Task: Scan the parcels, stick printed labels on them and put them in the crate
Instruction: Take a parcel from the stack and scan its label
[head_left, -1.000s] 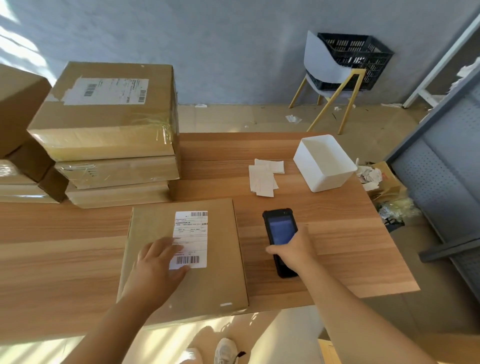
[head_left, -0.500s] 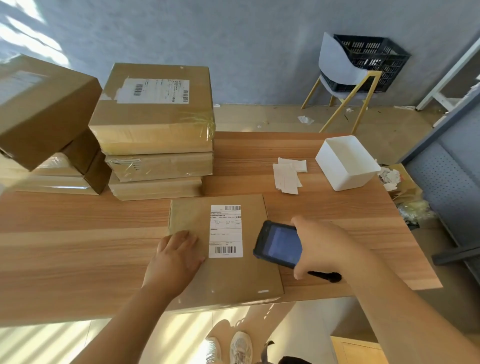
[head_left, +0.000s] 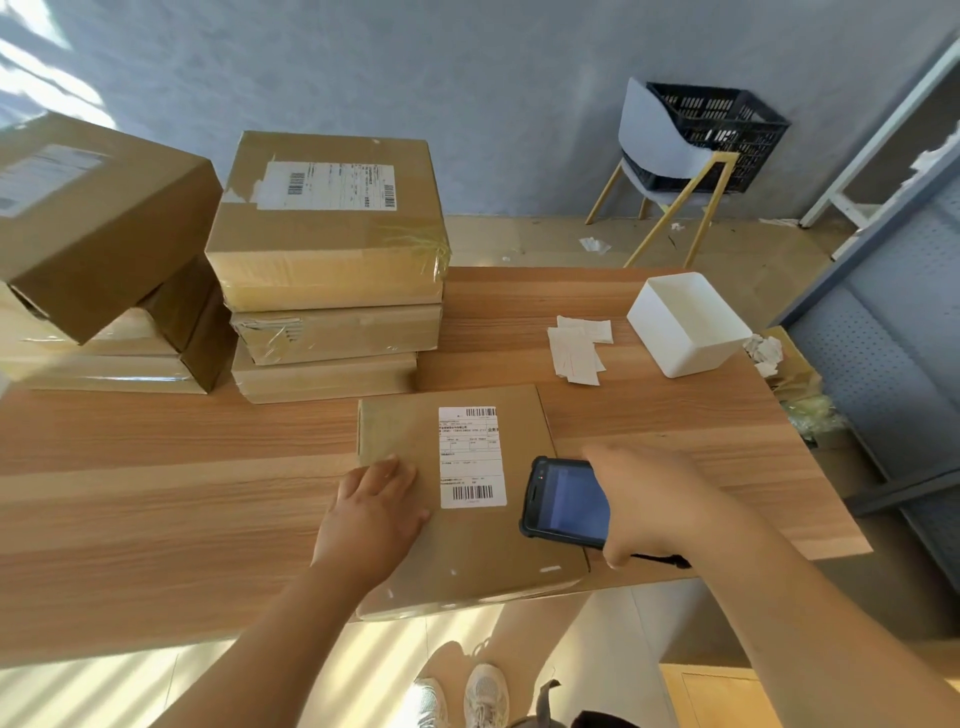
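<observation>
Gripping a black handheld scanner in the right hand, fingers curling round its right end, screen facing up, left end pointing toward the white shipping label and reaching over the right edge of a flat brown parcel; touching the cardboard or hovering over it, impossible to tell from this angle. Pressing down on the left part of that same parcel with the left hand, palm flat and fingers straight, fingertips resting just beside the label. Lying at the near edge of the wooden table and slightly overhanging it, that parcel, above a pair of pale shoes on the floor. Standing just behind it, a stack of three taped parcels, the top one bearing a label of its own. Sitting to the left of those, a second pile of brown boxes, the uppermost tilting. Lying further right on the table, a few loose printed labels, just beside a white open bin near the table's right edge. Waiting well apart, beyond the table and against the grey wall, a black crate resting on a pale chair with yellow legs.
</observation>
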